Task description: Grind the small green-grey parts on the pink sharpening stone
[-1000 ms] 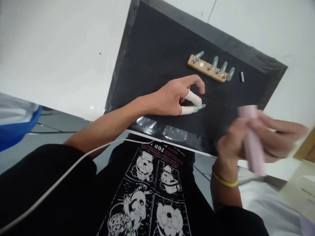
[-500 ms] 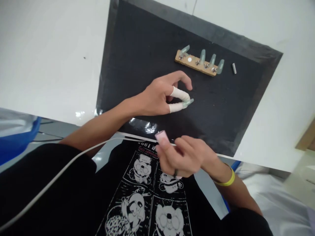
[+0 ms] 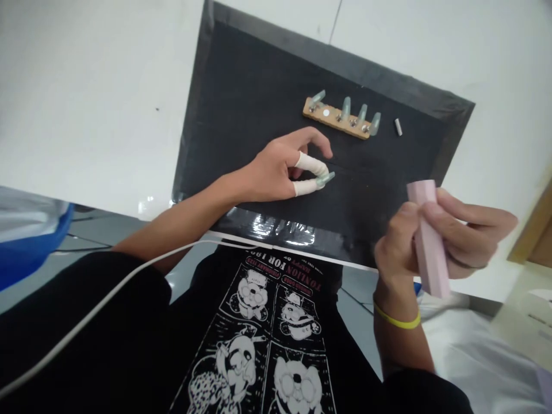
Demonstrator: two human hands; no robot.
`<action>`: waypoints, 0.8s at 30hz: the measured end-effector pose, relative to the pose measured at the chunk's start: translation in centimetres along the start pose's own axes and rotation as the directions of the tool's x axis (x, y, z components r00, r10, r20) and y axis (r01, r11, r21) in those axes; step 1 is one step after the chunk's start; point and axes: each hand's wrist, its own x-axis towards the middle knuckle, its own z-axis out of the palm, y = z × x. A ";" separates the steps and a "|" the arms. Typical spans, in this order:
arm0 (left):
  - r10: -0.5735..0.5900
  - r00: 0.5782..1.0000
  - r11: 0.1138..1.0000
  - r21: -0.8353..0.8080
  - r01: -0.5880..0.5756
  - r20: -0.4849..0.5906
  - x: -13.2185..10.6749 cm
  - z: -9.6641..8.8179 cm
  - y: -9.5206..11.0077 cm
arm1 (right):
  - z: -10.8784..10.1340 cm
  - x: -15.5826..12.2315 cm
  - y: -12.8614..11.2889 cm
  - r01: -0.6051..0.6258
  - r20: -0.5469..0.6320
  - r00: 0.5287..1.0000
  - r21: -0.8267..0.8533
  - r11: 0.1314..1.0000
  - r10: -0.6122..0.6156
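My left hand pinches a translucent green false nail between thumb and index finger, over the black mat. White finger covers wrap that thumb and index finger. On the right, above the mat's near right corner, my right hand grips a pink nail buffer block, held steeply with its upper end sticking out above the fingers. The buffer is well apart from the nail. Beyond my left hand lies a wooden nail stand carrying several similar green nails, with a white dot on one bare spot.
A small silvery cylinder lies on the mat right of the stand. Around the mat is the white table, with its front edge near my body. A white cable runs across my left arm.
My right hand has swung from in front of my chest to the right and up with the buffer, turning so more of the block shows. My left hand keeps its pinch on the nail.
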 end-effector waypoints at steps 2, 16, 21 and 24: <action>-0.013 1.000 1.000 -0.015 0.013 0.003 0.0 0.1 0.1 | 0.1 -0.1 0.5 0.131 -0.181 0.975 -0.008 0.991 -0.130; 0.330 0.905 0.944 0.112 -0.311 -0.268 9.4 -6.5 7.9 | -0.7 8.4 -3.2 0.482 -0.285 0.858 0.166 0.860 -0.426; 0.338 0.773 0.941 0.192 -0.278 -0.537 12.7 -8.5 11.1 | -3.1 16.4 -5.4 0.521 -0.419 0.826 0.316 0.793 -0.376; 0.356 0.694 0.934 0.220 -0.282 -0.626 13.0 -9.0 11.7 | -3.6 18.3 -5.4 0.544 -0.423 0.827 0.434 0.718 -0.372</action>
